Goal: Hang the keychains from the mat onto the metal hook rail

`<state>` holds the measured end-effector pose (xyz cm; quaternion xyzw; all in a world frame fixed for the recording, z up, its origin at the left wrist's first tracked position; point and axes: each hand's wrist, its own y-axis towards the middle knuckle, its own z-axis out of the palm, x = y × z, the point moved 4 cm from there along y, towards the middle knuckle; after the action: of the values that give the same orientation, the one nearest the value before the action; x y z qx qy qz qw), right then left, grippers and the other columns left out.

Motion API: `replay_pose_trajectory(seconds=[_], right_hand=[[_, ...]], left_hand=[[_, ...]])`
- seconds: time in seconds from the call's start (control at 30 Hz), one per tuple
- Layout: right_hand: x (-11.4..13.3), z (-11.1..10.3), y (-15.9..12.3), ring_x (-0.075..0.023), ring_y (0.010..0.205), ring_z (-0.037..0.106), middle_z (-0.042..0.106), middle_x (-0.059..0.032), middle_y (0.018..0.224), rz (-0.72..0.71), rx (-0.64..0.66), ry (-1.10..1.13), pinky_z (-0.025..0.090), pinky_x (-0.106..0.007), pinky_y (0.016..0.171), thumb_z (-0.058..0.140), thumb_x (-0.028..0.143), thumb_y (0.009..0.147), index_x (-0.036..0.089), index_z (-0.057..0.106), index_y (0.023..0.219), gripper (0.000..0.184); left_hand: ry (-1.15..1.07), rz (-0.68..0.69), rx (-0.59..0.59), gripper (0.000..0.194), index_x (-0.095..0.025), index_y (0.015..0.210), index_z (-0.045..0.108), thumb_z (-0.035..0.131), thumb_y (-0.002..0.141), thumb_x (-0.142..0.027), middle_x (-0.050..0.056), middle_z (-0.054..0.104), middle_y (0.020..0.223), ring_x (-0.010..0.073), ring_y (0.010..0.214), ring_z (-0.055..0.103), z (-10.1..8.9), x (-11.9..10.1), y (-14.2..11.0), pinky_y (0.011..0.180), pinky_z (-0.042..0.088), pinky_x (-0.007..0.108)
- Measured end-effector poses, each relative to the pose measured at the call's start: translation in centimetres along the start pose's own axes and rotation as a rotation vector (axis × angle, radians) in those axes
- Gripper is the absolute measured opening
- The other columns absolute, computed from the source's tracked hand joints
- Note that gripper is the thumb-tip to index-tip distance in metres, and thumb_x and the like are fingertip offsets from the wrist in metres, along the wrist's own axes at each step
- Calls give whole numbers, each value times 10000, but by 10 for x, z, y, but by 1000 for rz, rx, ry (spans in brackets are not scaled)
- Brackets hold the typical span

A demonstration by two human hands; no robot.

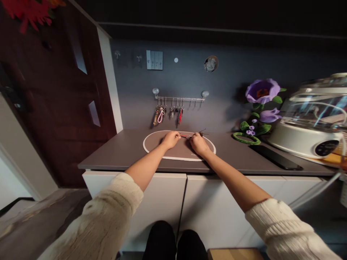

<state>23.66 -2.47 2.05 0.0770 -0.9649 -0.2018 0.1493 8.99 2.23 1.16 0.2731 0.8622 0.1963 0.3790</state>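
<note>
Both hands are over an oval mat with a white rim on the counter. My left hand is closed, its thumb and fingers pinching one end of a thin red keychain strap. The strap reaches across to my right hand, whose curled fingers hold its other end near a small metal part. What else lies inside the right fingers is hidden. A dark, thin-stemmed thing sticks out just behind the right hand; its kind is too small to make out.
Above the mat, a clear hook rail carries several key bunches. To the right are purple knitted flowers, a black phone and a white appliance. White cabinet doors stand below the counter edge.
</note>
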Motion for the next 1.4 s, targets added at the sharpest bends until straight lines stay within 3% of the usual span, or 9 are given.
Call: replay_pose_trajectory(seconds=[0.1, 0.37, 0.63, 0.9, 1.07, 1.4], right_hand=[[4, -4, -4, -168, 758, 541, 538, -137, 983, 35, 14, -67, 365, -255, 661, 398, 146, 816, 144, 514, 825, 117], [4, -5, -4, -177, 749, 518, 499, -131, 997, -43, -50, -67, 381, -284, 698, 342, 116, 821, 145, 513, 853, 177], [-2, -2, 4, -191, 859, 480, 512, -121, 955, -90, -180, 50, 373, -294, 793, 325, 202, 857, 153, 500, 896, 187], [0, -13, 5, -164, 794, 497, 577, -88, 828, -103, -298, 267, 372, -258, 732, 325, 239, 848, 156, 503, 801, 202], [0, -13, 6, -132, 652, 494, 565, -36, 695, -80, -242, 445, 382, -236, 651, 355, 296, 838, 158, 500, 791, 206], [-3, -5, 9, -78, 469, 412, 455, 48, 552, -36, -94, 721, 344, -190, 477, 423, 372, 810, 167, 492, 826, 218]], left_hand=[[-10, 1, 1, 159, -151, 777, 635, 491, 755, -215, 31, 642, 754, 127, 682, 541, 0, 0, 0, 681, 420, 244], [-6, 25, -6, 146, -152, 759, 628, 489, 761, -194, 27, 627, 733, 128, 687, 534, -2, -2, -1, 691, 417, 249], [3, 52, -15, 145, -161, 801, 624, 489, 776, -209, 34, 620, 808, 129, 737, 524, -5, -11, -5, 727, 416, 252], [-37, 122, -43, 170, -161, 844, 616, 458, 802, -211, 54, 618, 894, 146, 844, 536, -7, -23, -5, 785, 415, 262], [-118, 144, -14, 197, -157, 860, 608, 433, 820, -237, 49, 633, 900, 140, 851, 544, -5, -28, -4, 783, 416, 252], [-210, 123, 18, 192, -140, 745, 564, 437, 804, -271, -11, 562, 669, 92, 630, 481, 0, -26, -3, 626, 396, 207]])
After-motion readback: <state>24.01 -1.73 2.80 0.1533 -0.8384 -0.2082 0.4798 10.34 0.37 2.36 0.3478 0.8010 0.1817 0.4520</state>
